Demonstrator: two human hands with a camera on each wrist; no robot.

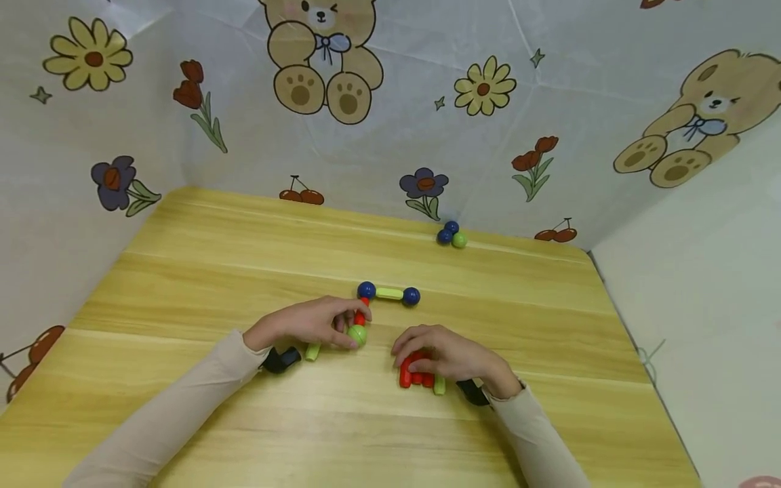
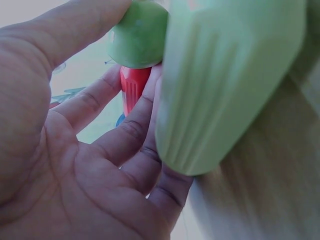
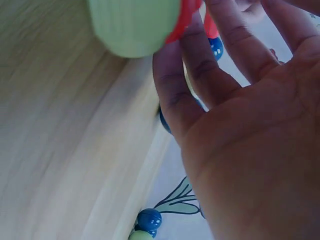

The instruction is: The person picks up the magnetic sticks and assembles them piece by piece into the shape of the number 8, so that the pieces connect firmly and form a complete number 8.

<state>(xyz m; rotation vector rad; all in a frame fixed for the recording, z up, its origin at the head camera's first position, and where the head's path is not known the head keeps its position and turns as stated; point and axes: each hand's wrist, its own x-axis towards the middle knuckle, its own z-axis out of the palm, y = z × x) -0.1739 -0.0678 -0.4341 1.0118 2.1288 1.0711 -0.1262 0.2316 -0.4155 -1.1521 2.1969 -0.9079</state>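
At the centre of the frame, a green ball (image 1: 357,335) is pinched between the thumb and fingers of the left hand (image 1: 314,320), probably so the red rod (image 1: 360,317) at it is kept steady. The rod's upper end is met by a blue ball (image 1: 367,290), from which a yellow-green rod (image 1: 389,293) is run right to a second blue ball (image 1: 411,296). A loose light-green rod (image 1: 312,352) is seen below the left hand.

Right of centre, red rods (image 1: 405,377) are covered by the bent fingers of the right hand (image 1: 448,351); whether any is gripped cannot be told. They are lined up side by side with a pale green rod (image 1: 439,385), presumably for easy picking. At upper right of centre, spare balls (image 1: 445,236) are clustered by the patterned cloth (image 1: 372,152), perhaps kept out of the way.
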